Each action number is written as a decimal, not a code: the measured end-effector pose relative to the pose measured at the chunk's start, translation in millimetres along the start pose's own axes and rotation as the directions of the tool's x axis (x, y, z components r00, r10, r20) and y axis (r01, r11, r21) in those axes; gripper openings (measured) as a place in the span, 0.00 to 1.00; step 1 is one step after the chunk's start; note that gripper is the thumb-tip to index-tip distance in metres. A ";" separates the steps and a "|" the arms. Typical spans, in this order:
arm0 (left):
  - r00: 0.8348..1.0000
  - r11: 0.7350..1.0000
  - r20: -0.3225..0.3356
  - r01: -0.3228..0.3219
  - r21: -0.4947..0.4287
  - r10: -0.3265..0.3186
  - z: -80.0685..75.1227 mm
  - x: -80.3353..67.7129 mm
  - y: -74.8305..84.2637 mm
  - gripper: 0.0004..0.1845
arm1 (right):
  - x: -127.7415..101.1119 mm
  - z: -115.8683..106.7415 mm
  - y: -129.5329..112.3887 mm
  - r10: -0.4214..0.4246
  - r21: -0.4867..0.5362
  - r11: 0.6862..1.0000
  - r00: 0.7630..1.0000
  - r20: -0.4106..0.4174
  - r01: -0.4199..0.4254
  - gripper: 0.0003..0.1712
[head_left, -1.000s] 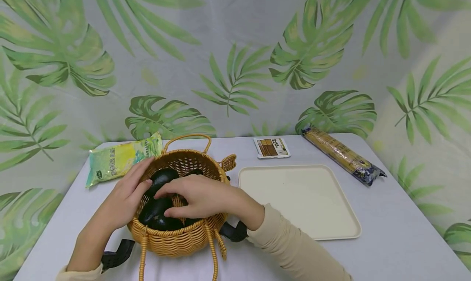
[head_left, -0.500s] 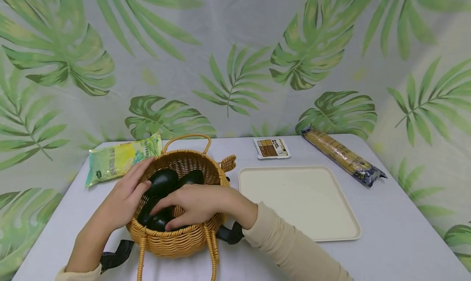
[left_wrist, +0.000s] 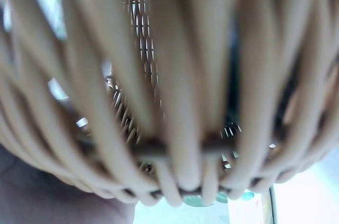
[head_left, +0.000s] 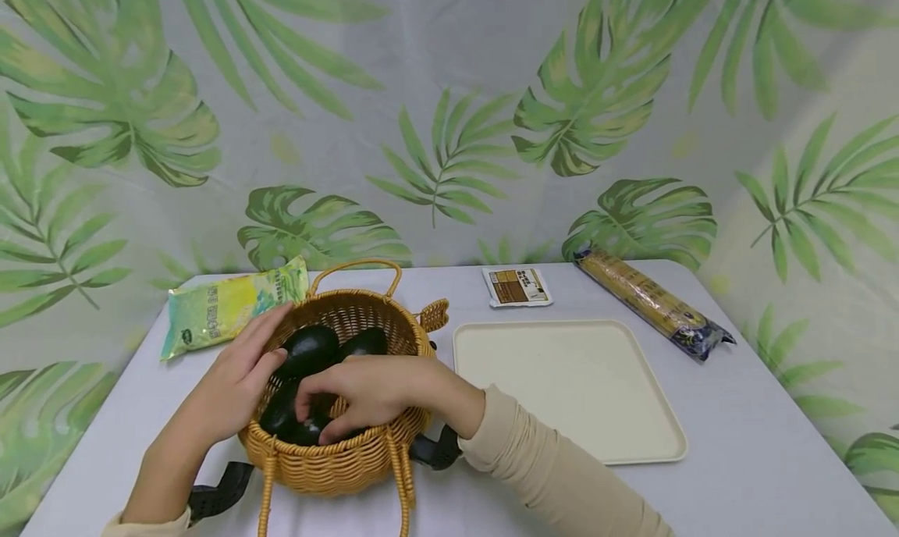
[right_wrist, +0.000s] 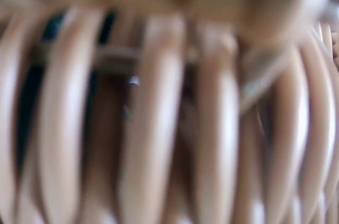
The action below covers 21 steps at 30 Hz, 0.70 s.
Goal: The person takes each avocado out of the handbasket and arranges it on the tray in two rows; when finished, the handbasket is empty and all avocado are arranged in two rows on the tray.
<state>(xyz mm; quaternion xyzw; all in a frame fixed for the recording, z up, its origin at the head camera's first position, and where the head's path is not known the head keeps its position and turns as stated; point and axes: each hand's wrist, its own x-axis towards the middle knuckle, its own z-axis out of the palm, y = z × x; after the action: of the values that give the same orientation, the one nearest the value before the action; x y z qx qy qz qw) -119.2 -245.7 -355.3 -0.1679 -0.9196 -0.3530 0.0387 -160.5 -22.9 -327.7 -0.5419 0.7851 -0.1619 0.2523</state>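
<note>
A round wicker basket [head_left: 351, 463] with two handles stands on the grey table and holds several dark green, avocado-like fruits [head_left: 312, 348]. My left hand [head_left: 270, 342] lies on the basket's left rim, fingers fairly straight, thumb touching the upper fruit. My right hand [head_left: 319, 421] reaches in from the right, with its fingers curled down round a lower dark fruit [head_left: 284, 416] that it partly hides. Both wrist views are filled by blurred wicker strands [left_wrist: 175, 102] [right_wrist: 159, 118], with no fingers visible.
A cream square tray [head_left: 569, 389] lies right of the basket. A yellow-green packet [head_left: 232, 307] lies behind on the left, a small brown-and-white packet [head_left: 516, 286] at the back, and a long noodle packet [head_left: 653, 303] at the far right. Leaf-print cloth hangs behind.
My right hand has slid towards me and deeper into the basket, its fingers curling over the lower fruit. A second fruit at the back is now uncovered. The left hand has barely moved.
</note>
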 end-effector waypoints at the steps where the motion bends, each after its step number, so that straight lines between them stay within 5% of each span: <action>1: 1.000 1.000 -0.002 0.000 0.000 0.000 0.3 -0.6 -0.1 0.32 | 0.0 0.4 -0.4 0.008 0.004 1.000 1.000 -0.006 -0.008 0.15; 21: 1.000 1.000 -0.006 -0.003 -0.002 0.003 -0.3 0.7 -3.1 0.32 | 1.3 1.9 -4.2 0.091 -0.052 0.994 0.996 -0.003 -0.091 0.24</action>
<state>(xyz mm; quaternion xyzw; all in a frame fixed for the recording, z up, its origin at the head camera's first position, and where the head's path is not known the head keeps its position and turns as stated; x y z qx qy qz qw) -120.9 -247.9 -357.0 -0.1683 -0.9189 -0.3543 0.0417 -156.6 -25.6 -327.4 -0.5117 0.8131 -0.1300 0.2451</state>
